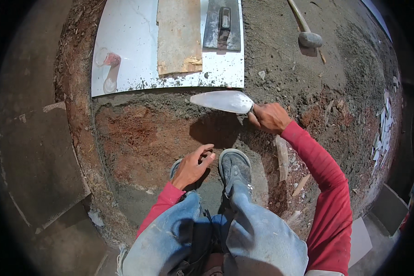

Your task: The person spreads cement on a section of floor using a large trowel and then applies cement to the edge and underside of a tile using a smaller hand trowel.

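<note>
My right hand [272, 118] is wrapped round the handle of a pointed masonry trowel [223, 101]. Its pale metal blade points left, just in front of the near edge of a large white tile [133, 50], over the strip of sand and reddish soil [133, 138]. Whether the blade touches the ground I cannot tell. My left hand [192, 166] hangs above my left shoe with nothing in it, its fingers loosely bent and apart. On the tile lie a worn wooden board [179, 37] and a flat float with a handle [223, 27].
At the back right a mallet [310, 39] lies on grey sand. A clear cup-like thing [107, 59] is on the tile's left part. Wood scraps [301, 185] lie beside my right forearm, white broken pieces [382, 131] at far right. A taut string [101, 152] runs along the left edge.
</note>
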`<state>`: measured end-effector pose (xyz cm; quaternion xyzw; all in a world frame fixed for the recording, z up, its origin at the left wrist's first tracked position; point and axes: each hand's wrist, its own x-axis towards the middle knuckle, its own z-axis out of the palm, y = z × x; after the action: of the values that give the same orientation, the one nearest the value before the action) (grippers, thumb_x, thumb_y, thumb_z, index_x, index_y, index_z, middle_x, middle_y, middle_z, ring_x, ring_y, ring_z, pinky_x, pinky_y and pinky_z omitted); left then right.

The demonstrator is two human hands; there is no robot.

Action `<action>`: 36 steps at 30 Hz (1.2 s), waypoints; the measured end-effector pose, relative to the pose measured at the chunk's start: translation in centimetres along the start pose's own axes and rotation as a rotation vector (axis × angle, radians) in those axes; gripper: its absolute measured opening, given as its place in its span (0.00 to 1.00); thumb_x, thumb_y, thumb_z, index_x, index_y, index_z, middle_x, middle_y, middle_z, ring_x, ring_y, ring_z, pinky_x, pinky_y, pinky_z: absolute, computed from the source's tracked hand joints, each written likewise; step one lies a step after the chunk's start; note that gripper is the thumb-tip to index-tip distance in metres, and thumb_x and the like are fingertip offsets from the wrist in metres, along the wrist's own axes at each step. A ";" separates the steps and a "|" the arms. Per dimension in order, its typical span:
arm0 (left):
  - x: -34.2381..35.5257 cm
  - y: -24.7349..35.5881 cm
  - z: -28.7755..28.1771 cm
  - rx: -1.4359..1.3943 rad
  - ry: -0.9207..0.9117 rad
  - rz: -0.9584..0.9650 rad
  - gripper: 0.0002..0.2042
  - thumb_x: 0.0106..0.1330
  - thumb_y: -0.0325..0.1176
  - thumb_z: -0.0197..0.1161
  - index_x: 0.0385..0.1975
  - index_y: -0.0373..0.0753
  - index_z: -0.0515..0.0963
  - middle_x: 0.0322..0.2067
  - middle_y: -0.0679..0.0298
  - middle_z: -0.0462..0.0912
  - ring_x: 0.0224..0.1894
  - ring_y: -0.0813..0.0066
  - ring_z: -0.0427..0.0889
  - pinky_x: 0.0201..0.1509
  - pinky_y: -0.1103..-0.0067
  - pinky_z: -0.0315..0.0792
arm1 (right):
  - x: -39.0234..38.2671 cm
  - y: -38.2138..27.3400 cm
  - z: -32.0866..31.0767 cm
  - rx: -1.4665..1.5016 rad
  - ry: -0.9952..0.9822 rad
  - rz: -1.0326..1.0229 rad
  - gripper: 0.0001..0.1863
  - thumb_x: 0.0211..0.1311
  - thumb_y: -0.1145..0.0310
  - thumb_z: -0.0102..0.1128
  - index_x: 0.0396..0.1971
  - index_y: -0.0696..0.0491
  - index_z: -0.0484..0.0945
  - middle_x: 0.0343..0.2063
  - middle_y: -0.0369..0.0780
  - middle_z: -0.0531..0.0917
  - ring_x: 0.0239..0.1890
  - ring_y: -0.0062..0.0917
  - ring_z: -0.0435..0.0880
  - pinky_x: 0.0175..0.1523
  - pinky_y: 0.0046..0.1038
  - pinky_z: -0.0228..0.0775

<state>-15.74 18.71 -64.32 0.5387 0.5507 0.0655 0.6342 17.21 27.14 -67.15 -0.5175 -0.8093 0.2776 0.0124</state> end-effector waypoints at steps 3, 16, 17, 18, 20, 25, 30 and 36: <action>0.3 0.5 0.0 0.001 -0.009 -0.010 0.23 0.72 0.48 0.60 0.60 0.40 0.75 0.42 0.52 0.86 0.43 0.63 0.85 0.48 0.69 0.76 | 0.5 0.1 0.2 -0.138 -0.076 0.124 0.21 0.72 0.51 0.48 0.38 0.57 0.74 0.18 0.52 0.81 0.22 0.51 0.82 0.28 0.48 0.74; -0.1 0.4 -0.4 0.049 -0.024 -0.038 0.23 0.73 0.47 0.59 0.62 0.41 0.74 0.45 0.55 0.86 0.42 0.67 0.84 0.48 0.71 0.77 | 0.3 0.1 0.4 -0.088 -0.079 0.114 0.20 0.72 0.52 0.49 0.37 0.58 0.73 0.18 0.52 0.80 0.22 0.52 0.82 0.30 0.51 0.74; -0.1 0.6 -0.5 0.055 -0.036 -0.071 0.23 0.73 0.47 0.59 0.62 0.42 0.74 0.45 0.55 0.86 0.42 0.67 0.84 0.49 0.71 0.77 | 0.3 -0.1 0.2 -0.086 -0.080 0.120 0.20 0.71 0.52 0.50 0.37 0.58 0.74 0.18 0.53 0.80 0.23 0.52 0.82 0.30 0.51 0.74; 0.1 0.6 -0.5 0.054 -0.034 -0.068 0.23 0.73 0.47 0.59 0.62 0.42 0.74 0.45 0.55 0.86 0.42 0.67 0.84 0.49 0.71 0.77 | 0.2 0.0 0.0 -0.088 -0.078 0.119 0.20 0.71 0.52 0.50 0.37 0.58 0.74 0.18 0.53 0.80 0.23 0.52 0.82 0.30 0.51 0.74; 0.3 0.1 -0.3 0.042 -0.024 0.014 0.23 0.73 0.48 0.59 0.62 0.42 0.74 0.46 0.55 0.86 0.42 0.67 0.85 0.49 0.71 0.77 | -0.4 -0.2 0.2 -0.042 -0.038 0.129 0.20 0.71 0.53 0.50 0.35 0.59 0.75 0.16 0.53 0.79 0.21 0.52 0.80 0.31 0.51 0.72; -0.3 0.5 -0.4 0.051 -0.019 -0.017 0.23 0.73 0.48 0.59 0.62 0.42 0.74 0.46 0.54 0.86 0.42 0.66 0.85 0.49 0.71 0.77 | -1.0 -1.5 -1.1 0.033 -0.100 0.135 0.21 0.71 0.54 0.51 0.32 0.60 0.75 0.16 0.54 0.78 0.21 0.53 0.80 0.31 0.51 0.72; 0.1 0.7 -0.2 0.052 -0.006 -0.002 0.23 0.72 0.48 0.60 0.61 0.41 0.74 0.44 0.54 0.86 0.44 0.65 0.85 0.49 0.70 0.76 | -0.8 -0.4 -1.2 0.003 -0.099 0.168 0.21 0.71 0.55 0.51 0.31 0.60 0.75 0.17 0.54 0.78 0.22 0.53 0.80 0.32 0.50 0.72; -0.1 0.7 -0.3 0.036 -0.007 0.027 0.23 0.73 0.48 0.60 0.61 0.41 0.75 0.44 0.53 0.86 0.45 0.63 0.85 0.51 0.70 0.76 | -0.4 -0.9 -2.1 0.046 -0.131 0.209 0.22 0.71 0.53 0.50 0.33 0.60 0.78 0.20 0.55 0.81 0.25 0.53 0.83 0.34 0.51 0.75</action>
<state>-15.65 19.08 -63.70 0.5577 0.5425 0.0621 0.6252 17.26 27.44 -64.85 -0.5795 -0.7434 0.3290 -0.0576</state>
